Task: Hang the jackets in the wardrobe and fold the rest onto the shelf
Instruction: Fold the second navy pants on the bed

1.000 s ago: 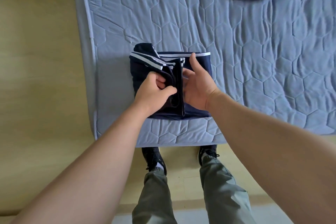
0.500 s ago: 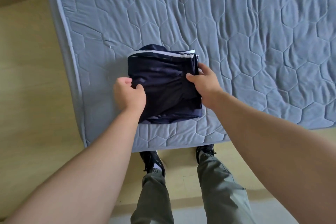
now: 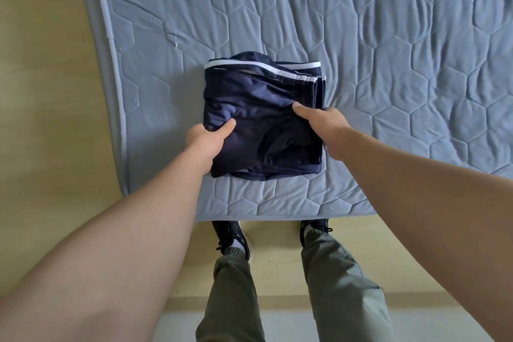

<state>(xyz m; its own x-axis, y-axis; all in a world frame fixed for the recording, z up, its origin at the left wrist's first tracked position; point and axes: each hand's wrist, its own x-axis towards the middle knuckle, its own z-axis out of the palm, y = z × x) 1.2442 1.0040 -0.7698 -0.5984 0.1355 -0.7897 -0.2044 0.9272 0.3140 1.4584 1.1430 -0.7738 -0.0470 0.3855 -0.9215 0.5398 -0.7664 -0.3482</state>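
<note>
Navy folded garment point(image 3: 263, 119) is lying on the grey mattress point(image 3: 388, 64) near its corner; left hand point(image 3: 205, 141) and right hand point(image 3: 324, 125) are gripping its sides, thumbs on top, fingers hidden underneath.

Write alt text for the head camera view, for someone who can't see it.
A left hand and a right hand grip opposite sides of a folded navy garment on a grey quilted mattress, seen from above.

Soft even daylight, faint shadows; wide-angle bending at edges, slight blur overall.
</note>
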